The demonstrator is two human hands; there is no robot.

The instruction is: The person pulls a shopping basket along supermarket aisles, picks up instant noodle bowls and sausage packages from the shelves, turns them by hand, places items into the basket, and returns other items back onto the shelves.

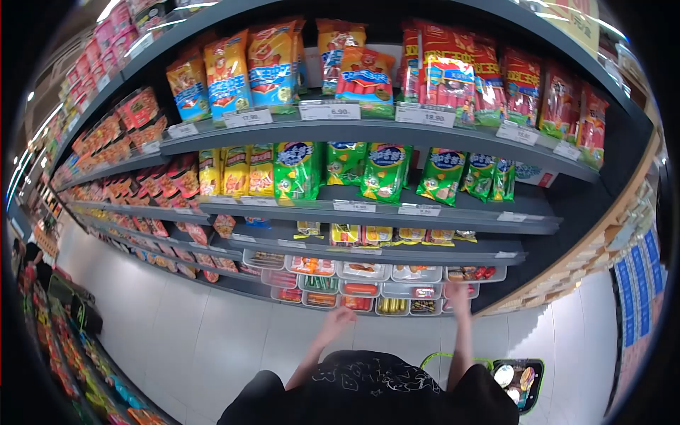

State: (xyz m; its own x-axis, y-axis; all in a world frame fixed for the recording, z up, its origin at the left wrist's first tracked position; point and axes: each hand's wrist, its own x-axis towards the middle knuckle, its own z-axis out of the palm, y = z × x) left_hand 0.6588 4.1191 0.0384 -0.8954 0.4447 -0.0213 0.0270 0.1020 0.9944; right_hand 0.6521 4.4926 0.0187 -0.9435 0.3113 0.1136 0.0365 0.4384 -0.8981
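My left hand is in front of the lowest row of clear bins, its fingers loosely bent with nothing visible in them. The nearest thing to it is a bin of red-wrapped packs. My right hand reaches to the bins at the lower right, just below a clear bin of red and dark snack packs. Its fingers are blurred against the bins, so I cannot tell whether they touch or grip anything. Beside it lies a bin with a small red pack.
Shelves above hold orange sausage bags, red sausage bags, green bags and yellow bags. A black shopping basket with a green rim and round tubs stands on the floor at right. Another shelf runs along the left.
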